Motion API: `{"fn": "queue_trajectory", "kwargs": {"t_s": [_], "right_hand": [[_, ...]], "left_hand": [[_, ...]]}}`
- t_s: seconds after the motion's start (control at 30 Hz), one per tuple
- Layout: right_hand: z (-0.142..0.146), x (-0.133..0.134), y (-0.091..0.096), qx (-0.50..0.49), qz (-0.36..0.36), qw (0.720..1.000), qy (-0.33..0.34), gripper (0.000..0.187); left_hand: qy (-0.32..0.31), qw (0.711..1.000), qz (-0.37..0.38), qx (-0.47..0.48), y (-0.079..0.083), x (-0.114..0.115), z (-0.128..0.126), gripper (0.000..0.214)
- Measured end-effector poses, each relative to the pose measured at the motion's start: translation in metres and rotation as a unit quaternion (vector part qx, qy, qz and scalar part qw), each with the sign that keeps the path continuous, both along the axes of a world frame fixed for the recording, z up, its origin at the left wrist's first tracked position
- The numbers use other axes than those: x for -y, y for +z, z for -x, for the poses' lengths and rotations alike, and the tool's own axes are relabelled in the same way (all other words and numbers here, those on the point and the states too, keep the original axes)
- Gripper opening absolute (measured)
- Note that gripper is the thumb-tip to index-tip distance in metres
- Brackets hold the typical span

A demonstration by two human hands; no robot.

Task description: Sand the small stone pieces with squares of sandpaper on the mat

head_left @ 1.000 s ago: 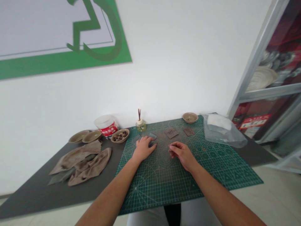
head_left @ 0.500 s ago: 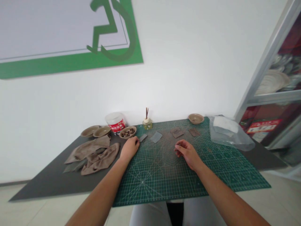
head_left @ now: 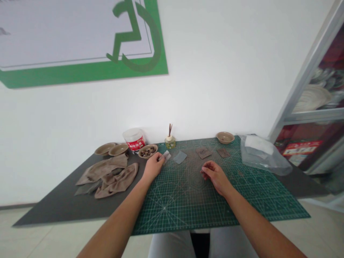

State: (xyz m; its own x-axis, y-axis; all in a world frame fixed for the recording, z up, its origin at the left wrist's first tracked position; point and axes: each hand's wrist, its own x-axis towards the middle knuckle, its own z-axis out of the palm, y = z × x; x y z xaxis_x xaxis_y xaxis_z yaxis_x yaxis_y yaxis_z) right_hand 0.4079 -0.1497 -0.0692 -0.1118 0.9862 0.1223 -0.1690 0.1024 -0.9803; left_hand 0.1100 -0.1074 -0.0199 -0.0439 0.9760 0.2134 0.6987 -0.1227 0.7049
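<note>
My left hand [head_left: 154, 165] pinches a small pale-grey flat rectangle [head_left: 167, 156], a grey flat square [head_left: 180, 157] lies unlifted to its right, and my right hand [head_left: 214, 175] narrowly grips a tiny dark bit [head_left: 201, 171], too blurred to identify.

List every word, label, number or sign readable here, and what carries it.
No word can be read with certainty.
Board: green wheelchair-like symbol.
Jar: white characters on red, too blurred.
Red panel: characters too blurred.
Mat: markings too small.
Brown patches: dark marks, illegible.

The wall sign [head_left: 80, 75] bears a wheelchair symbol [head_left: 129, 37] — jar label [head_left: 136, 144] illegible.
</note>
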Motion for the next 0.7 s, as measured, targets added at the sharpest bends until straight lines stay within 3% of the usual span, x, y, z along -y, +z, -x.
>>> {"fn": "queue_trajectory", "kwargs": {"t_s": [0.13, 0.27, 0.4, 0.7], "right_hand": [[-0.001, -0.002, -0.003, 0.019, -0.019, 1.0, -0.006, 0.024], [-0.002, -0.001, -0.005, 0.055, -0.035, 0.998, 0.0, 0.033], [-0.001, 0.003, -0.004, 0.11, -0.054, 0.992, 0.03, 0.029], [0.01, 0.014, 0.004, 0.212, -0.136, 0.968, 0.023, 0.019]], "left_hand": [[-0.087, 0.99, 0.053, 0.098, -0.012, 0.039, -0.041, 0.032], [-0.144, 0.977, 0.093, 0.123, -0.03, 0.068, -0.084, 0.031], [-0.152, 0.979, 0.071, 0.119, -0.033, 0.062, -0.097, 0.013], [-0.197, 0.962, 0.073, 0.176, -0.03, 0.031, -0.097, 0.022]]}}
